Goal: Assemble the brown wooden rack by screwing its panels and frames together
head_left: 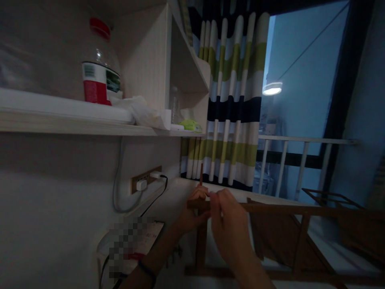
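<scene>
A brown wooden frame point(276, 208) with long rails and crosspieces stretches from the middle to the right edge. My left hand point(192, 212) is closed around its near left end, thumb below the upper rail and fingers behind it. Just above those fingers a thin wooden stick point(201, 174) points upward; whether it belongs to the frame I cannot tell. Over the same rail end, my right hand point(230, 220) has thumb and fingers pinched together against the wood. Anything small between those fingertips is hidden. Darker brown panels point(270, 237) show between the rails.
Overhead at left, a shelf point(60, 122) bears a red-capped bottle point(99, 68), crumpled plastic and a green packet point(191, 125). Below are a wall socket point(146, 179) with plugs and cables, and a phone point(150, 237). Behind hang striped curtains point(231, 108) beside a white railing point(303, 140).
</scene>
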A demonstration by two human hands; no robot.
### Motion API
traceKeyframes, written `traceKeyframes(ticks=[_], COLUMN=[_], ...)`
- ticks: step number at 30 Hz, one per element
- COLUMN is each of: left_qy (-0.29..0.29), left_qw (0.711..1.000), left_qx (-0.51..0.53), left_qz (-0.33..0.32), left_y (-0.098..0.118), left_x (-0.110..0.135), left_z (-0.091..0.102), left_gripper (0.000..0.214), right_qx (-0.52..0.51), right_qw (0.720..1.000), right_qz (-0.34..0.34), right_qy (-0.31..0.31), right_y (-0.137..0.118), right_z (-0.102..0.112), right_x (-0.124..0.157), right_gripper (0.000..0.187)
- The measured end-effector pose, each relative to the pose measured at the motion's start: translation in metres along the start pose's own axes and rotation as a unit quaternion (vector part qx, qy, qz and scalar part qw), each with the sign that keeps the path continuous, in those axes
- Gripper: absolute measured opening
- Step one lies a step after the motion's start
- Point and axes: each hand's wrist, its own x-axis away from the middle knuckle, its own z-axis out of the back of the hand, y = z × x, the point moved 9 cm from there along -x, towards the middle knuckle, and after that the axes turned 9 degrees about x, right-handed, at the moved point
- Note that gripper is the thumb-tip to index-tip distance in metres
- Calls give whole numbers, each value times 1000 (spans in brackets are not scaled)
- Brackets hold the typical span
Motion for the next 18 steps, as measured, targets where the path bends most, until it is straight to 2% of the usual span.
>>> traceKeyframes(ticks=[2,4,9,11,14,16,18], left_qy=[0,-1,20,21,32,40,19], left_qw=[999,999,994,990,982,976,968], left_qx=[33,48,79,91,68,-3,-96], left_qz=[5,24,67,106,174,212,229], left_y=[3,2,-6,-12,-19,-18,-12], left_x=[2,4,19,36,73,100,121], left_z=[1,0,1,2,13,27,41], left_gripper=[28,30,59,69,61,54,45], right_qx=[60,120,238,249,253,257,261], right_qw=[998,993,961,954,953,953,953], right_qz=[-8,-18,0,6,7,8,14], right_qy=[19,1,-144,-167,-166,-161,-155], right_y=[20,35,52,53,54,55,55], right_z=[13,12,-23,-31,-32,-31,-30], right_x=[-9,-13,-7,-3,-1,-1,-1], right_gripper=[33,29,19,19,21,22,22])
